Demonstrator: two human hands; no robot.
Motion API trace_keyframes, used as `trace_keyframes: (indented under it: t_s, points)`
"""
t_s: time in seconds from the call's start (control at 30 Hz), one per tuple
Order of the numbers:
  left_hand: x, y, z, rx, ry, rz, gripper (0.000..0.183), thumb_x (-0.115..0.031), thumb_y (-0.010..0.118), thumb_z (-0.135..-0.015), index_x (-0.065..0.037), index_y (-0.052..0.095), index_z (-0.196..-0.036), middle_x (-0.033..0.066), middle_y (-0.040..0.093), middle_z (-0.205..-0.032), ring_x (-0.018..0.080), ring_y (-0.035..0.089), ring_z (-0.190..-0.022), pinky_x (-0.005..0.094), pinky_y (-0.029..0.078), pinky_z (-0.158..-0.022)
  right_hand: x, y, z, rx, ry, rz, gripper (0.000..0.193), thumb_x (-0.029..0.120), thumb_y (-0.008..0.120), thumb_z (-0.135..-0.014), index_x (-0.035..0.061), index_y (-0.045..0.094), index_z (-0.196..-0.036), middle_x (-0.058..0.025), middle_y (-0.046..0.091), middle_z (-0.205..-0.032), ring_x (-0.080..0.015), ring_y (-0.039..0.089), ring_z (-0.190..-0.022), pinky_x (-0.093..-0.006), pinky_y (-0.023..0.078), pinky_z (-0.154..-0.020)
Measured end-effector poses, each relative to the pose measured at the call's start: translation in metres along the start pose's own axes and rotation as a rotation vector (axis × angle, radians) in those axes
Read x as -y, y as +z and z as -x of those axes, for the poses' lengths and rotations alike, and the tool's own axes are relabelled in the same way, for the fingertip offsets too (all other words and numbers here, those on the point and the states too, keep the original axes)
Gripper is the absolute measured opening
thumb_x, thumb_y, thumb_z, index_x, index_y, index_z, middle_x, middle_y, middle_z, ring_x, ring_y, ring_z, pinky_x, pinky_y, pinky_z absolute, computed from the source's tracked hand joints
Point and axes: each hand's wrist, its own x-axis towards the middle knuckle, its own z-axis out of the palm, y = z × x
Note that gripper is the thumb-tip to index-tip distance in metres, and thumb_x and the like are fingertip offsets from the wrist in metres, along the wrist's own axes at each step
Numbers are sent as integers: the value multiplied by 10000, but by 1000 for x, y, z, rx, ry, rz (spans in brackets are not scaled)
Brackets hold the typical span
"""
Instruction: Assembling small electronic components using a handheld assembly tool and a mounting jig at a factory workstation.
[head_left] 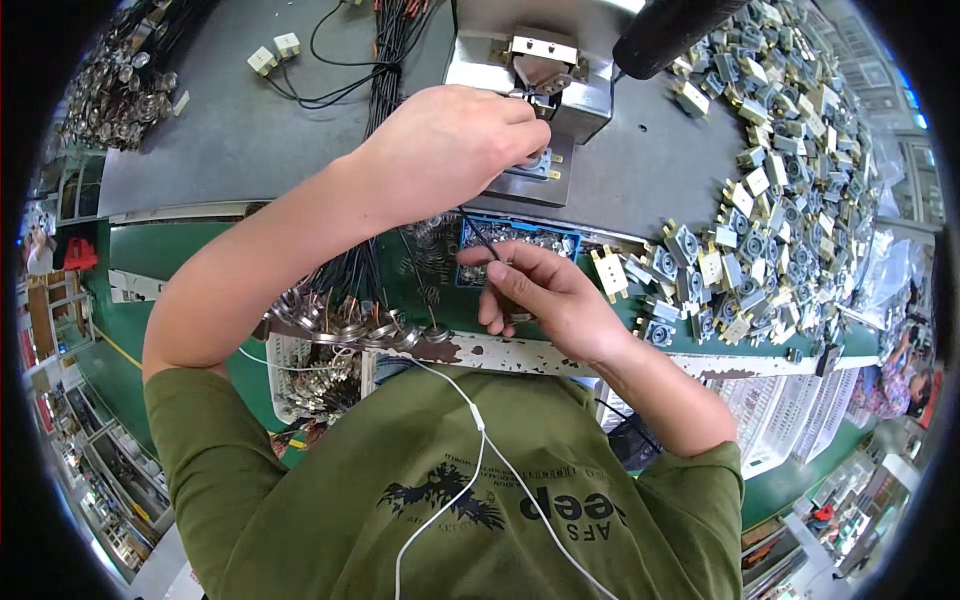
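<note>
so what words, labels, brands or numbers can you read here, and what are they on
Olive-green shirt: dark lettering, upside down, with a dark winged graphic; I won't copy it.
Piled white-and-grey parts: any markings are too small to read.
Metal fixture near the left hand: no legible lettering.

a white cord [477, 416] hangs mid-view, with white crates [765, 415] right and green floor [121, 395] left.

The cable [478, 234] is black, the tray [577, 245] blue, and the piled blocks [790, 200] mix cream and grey. The surface [210, 130] is plain grey; the shirt [330, 485] is olive green with black print.
</note>
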Motion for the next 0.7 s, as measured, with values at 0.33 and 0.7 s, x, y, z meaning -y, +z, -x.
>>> trace_keyframes:
  t_s: [0.33,0.7]
  points:
    - [-1,-24,17,-11,107,188,154,-214,669,-915,-87,630,-992,67,613,-883,263,663,-901,389,546,-753,13,-6,17,-67,60,-155,389,220,523,-1075,46,534,-1423,-23,632,-733,-133,551,-531,-236,422,-517]
    - [1,-29,54,59,-73,88,179,-171,668,-860,-138,670,-1035,47,616,-848,257,654,-883,397,541,-750,40,-25,12,-382,-498,714,394,-11,699,-927,-16,592,-1306,-137,695,-1159,-173,693,-1021,-302,548,-911]
